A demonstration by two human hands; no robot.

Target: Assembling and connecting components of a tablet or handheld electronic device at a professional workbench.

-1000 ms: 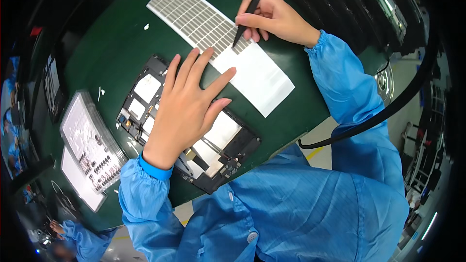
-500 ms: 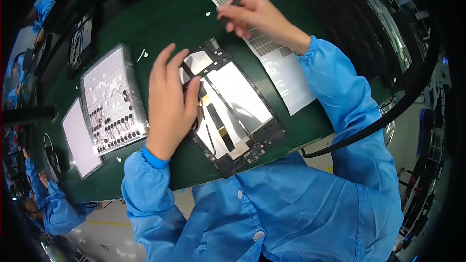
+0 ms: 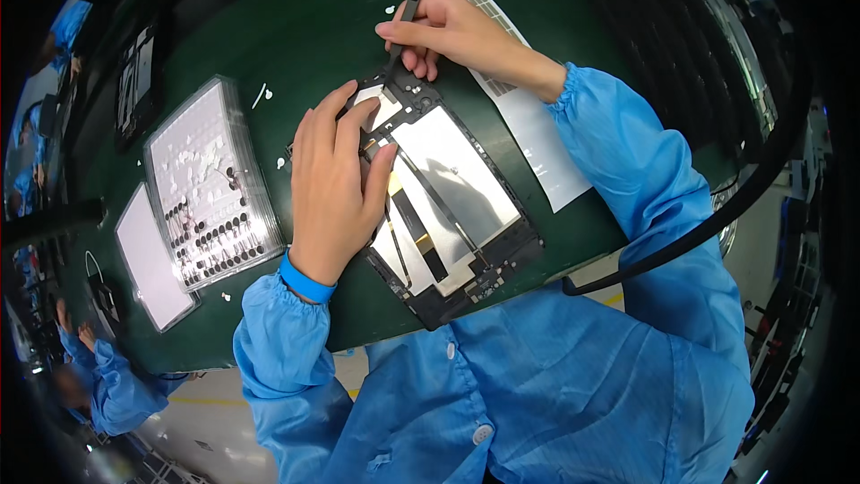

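Observation:
An opened tablet body (image 3: 459, 170), with silver panels in a black frame, lies tilted on the green table in front of me. My left hand (image 3: 333, 184) rests over its left edge, fingers stretched out and holding nothing. Dark tweezers (image 3: 413, 2) are pinched in my right hand (image 3: 459, 34) above the tablet's far end. Their tips come down at the frame beside the small upper silver panel (image 3: 387, 108), close to my left fingertips. Whether the tips grip anything is too small to tell. A label sheet (image 3: 542, 148) lies under and beside my right forearm.
Left of my hand stands a clear tray (image 3: 202, 170) of small black round parts with wires. Against it leans a flat white-topped panel (image 3: 152, 260). Stacked dark panels (image 3: 667, 54) fill the right side. A black cable (image 3: 694, 233) arcs past my right sleeve.
My right hand has brought the tweezers down toward me, onto the tablet's far end. My left hand has shifted right, its fingers now over the upper silver panel.

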